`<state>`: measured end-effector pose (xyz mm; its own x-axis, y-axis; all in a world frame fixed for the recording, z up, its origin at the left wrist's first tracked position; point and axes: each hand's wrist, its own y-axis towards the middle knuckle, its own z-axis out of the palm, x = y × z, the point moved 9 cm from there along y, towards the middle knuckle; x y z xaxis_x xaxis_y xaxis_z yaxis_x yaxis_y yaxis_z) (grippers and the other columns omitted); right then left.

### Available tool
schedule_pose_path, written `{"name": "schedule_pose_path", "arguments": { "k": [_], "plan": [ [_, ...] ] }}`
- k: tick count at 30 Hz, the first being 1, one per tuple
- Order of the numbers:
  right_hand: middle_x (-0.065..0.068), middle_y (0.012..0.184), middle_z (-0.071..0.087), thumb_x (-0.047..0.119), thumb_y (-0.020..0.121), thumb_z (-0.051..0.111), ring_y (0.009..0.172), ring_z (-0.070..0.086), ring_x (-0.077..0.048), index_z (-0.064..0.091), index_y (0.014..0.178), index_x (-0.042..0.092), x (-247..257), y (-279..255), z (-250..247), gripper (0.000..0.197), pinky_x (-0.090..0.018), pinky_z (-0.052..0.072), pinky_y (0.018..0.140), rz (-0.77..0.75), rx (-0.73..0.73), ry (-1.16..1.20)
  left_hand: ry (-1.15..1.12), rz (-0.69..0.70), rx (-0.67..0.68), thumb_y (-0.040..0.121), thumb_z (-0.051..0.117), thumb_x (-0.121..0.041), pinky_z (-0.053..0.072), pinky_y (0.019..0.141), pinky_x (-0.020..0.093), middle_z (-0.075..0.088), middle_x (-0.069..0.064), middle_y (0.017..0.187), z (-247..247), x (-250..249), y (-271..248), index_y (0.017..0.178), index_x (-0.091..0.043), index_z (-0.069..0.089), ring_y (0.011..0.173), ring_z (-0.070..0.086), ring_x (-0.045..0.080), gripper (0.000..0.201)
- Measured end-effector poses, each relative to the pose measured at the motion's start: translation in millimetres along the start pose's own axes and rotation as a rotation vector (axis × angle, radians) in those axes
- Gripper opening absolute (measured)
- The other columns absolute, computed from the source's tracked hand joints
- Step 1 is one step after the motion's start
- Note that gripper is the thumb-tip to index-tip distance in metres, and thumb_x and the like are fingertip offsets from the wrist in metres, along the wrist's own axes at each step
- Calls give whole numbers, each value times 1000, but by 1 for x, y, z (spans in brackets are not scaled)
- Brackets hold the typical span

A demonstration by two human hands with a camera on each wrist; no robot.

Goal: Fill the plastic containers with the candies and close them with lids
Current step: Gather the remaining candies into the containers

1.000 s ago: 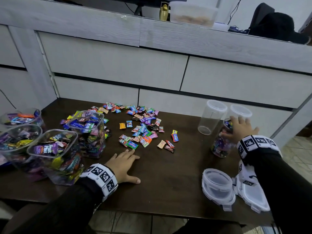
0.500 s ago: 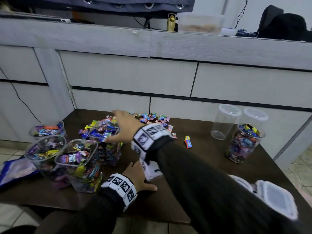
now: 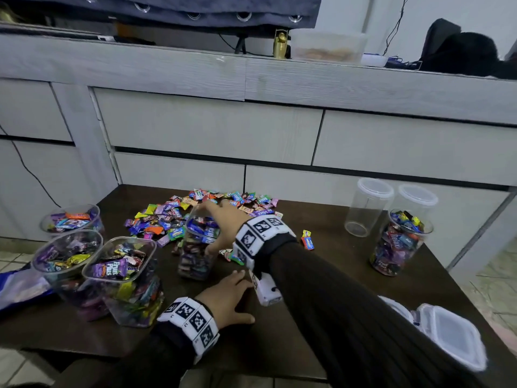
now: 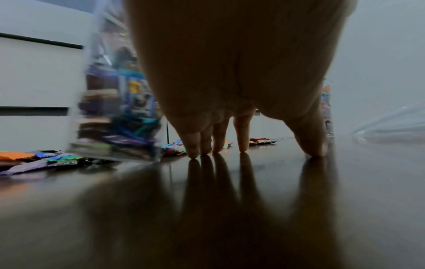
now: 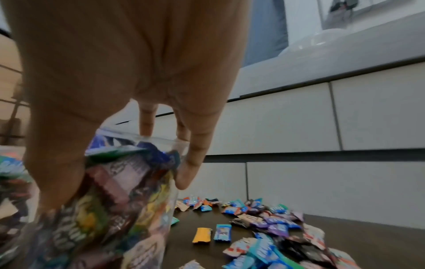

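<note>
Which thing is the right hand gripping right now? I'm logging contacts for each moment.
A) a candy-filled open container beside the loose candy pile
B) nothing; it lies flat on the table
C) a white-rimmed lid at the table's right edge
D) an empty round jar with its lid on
A: the right hand has its fingers and thumb curled round the rim of the candy-filled container.

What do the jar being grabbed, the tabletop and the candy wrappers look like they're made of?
Jar, gripped by the right hand: clear, apparently rigid plastic; the candies show through its wall. Tabletop: dark, smooth and glossy, mirroring the left hand's fingers; maybe lacquered wood or laminate. Candy wrappers: thin printed film, crinkled, slightly shiny.
</note>
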<state>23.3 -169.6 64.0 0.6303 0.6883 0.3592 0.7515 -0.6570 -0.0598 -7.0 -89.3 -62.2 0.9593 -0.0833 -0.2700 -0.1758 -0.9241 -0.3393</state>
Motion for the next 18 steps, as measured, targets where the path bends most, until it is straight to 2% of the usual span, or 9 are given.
{"name": "schedule_pose_path", "arguments": {
  "k": [3, 6, 8, 10, 12, 13, 15, 16, 18],
  "plan": [
    [-14, 129, 43, 27, 60, 88, 115, 49, -33, 25, 141, 29, -22, -22, -14, 103, -40, 45, 89, 19, -14, 12, -62, 45, 20, 89, 61, -52, 14, 120, 32, 0, 4, 164, 4, -4, 7, 154, -20, 22, 151, -1, 19, 82],
    [-13, 132, 42, 29, 62, 88, 121, 45, -29, 22, 145, 28, -43, -43, -22, 105, -38, 40, 94, 57, 10, 11, -18, 76, 26, 91, 61, -47, 19, 119, 29, 2, 4, 164, 4, -12, 10, 152, -20, 26, 150, 7, 18, 75],
    [-11, 132, 43, 31, 63, 87, 121, 45, -28, 24, 145, 30, -56, -56, -28, 103, -39, 40, 99, 90, 19, 20, 4, 146, -5, 93, 60, -41, 22, 117, 28, 11, 2, 163, 3, -21, 11, 149, -23, 35, 149, 15, 16, 64],
    [-8, 131, 46, 32, 63, 86, 121, 45, -26, 27, 143, 30, -66, -68, -34, 100, -38, 41, 102, 112, 8, 33, 31, 244, -20, 93, 60, -37, 28, 115, 28, 28, -4, 159, 0, -33, 8, 141, -28, 46, 144, 28, 11, 51],
    [-7, 128, 47, 33, 63, 86, 119, 46, -25, 29, 141, 32, -76, -82, -40, 98, -35, 41, 100, 130, -3, 28, 43, 318, -32, 89, 64, -39, 38, 105, 27, 50, -12, 141, -5, -40, 3, 128, -33, 57, 128, 45, 5, 40],
    [-6, 124, 46, 34, 62, 86, 117, 46, -25, 29, 141, 33, -82, -89, -43, 97, -34, 41, 97, 141, -7, 13, 46, 326, -49, 85, 65, -44, 44, 97, 26, 59, -16, 126, -8, -41, 2, 119, -35, 61, 115, 53, 1, 35],
    [-1, 112, 41, 35, 60, 87, 112, 47, -24, 30, 140, 36, -96, -106, -46, 98, -34, 45, 94, 166, -4, -33, 27, 288, -124, 79, 66, -54, 46, 78, 22, 61, -22, 96, -19, -35, -1, 98, -36, 62, 89, 57, -3, 27],
    [1, 109, 39, 35, 58, 87, 109, 48, -23, 30, 139, 38, -105, -115, -48, 99, -35, 47, 92, 182, -2, -59, 16, 244, -167, 77, 66, -58, 44, 74, 20, 58, -22, 90, -24, -29, 0, 92, -37, 60, 84, 55, -4, 27],
    [3, 110, 38, 36, 57, 86, 106, 49, -21, 29, 136, 41, -125, -134, -52, 98, -36, 49, 88, 230, 1, -109, 30, 158, -224, 76, 65, -60, 42, 79, 20, 52, -22, 99, -33, -16, 3, 96, -38, 55, 97, 50, -4, 31]
  ]
}}
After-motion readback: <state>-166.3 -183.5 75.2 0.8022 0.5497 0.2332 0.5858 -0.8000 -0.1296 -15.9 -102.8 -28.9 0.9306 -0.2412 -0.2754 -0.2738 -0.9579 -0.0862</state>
